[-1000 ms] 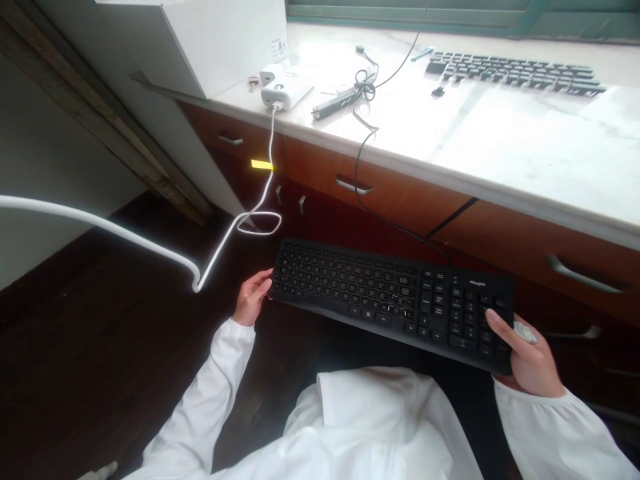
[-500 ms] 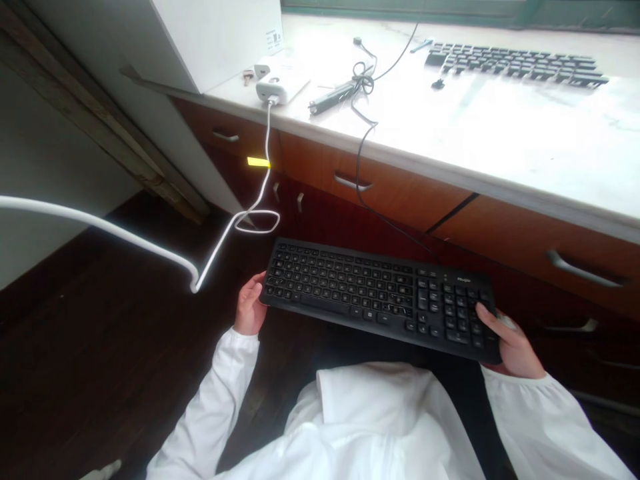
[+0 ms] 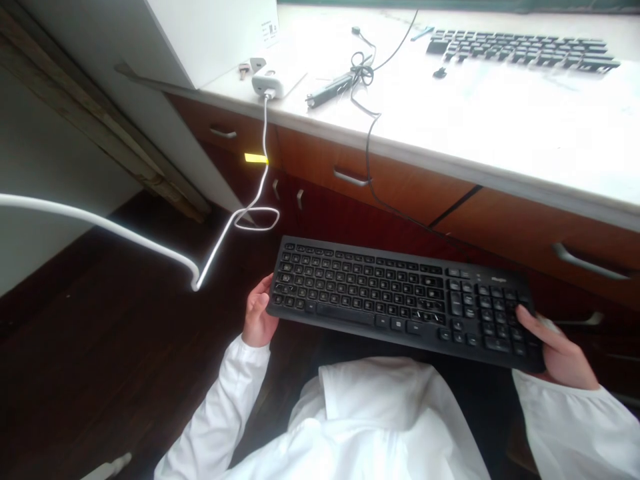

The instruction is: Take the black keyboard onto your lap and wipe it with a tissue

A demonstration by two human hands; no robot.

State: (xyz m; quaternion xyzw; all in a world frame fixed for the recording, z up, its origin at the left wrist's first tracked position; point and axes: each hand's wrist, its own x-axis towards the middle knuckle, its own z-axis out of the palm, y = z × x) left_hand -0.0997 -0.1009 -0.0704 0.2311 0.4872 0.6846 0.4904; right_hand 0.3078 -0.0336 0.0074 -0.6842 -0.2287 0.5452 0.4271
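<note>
Keyboard (image 3: pixel 370 290) held off the bench (image 3: pixel 500 127), out past its front edge. Left hand (image 3: pixel 260 319) pinches the left end, right hand (image 3: pixel 565 350) grips the number-pad end, thumb on top. Likely light, stiff; bare key sockets (image 3: pixel 345 285) look fragile, so hold the short ends.

The head camera looks forward and down at the nearby keyboard (image 3: pixel 405 301).

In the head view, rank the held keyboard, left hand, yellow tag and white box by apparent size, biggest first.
1. Held keyboard
2. White box, the part in frame
3. Left hand
4. Yellow tag
</note>
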